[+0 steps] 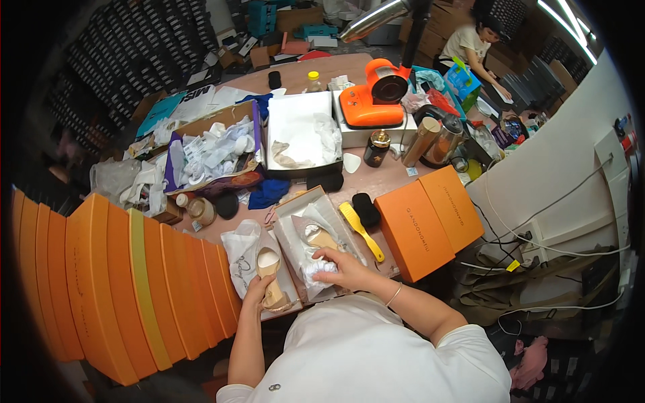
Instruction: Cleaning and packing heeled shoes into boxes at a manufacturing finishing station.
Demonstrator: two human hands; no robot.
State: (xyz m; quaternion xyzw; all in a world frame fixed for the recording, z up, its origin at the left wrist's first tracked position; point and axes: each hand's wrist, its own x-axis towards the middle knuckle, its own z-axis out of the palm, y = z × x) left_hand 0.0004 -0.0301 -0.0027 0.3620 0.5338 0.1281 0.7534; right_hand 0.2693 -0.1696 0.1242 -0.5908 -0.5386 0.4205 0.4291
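Observation:
My left hand [258, 291] grips a beige shoe [269, 262] by its middle, over a white box part [290, 295] at the near side of the table. Beside it lies a thin white bag [240, 245] with dark lettering. An open shoe box [301, 202] lined with white tissue holds the other beige shoe [324, 238]. My right hand [346, 270] curls over a crumpled wad of white paper [316, 269] at the near end of this box, thumb and fingers around it. Its palm side is hidden from view.
Orange shoe boxes [107, 289] stand in a row on the left. More orange boxes [416, 232] lie right, beside a yellow brush [363, 232] and black sponge [366, 209]. Behind are a paper-filled carton [258, 131], an orange machine [369, 107] and a dark jar [377, 149]. A co-worker [467, 50] works far right.

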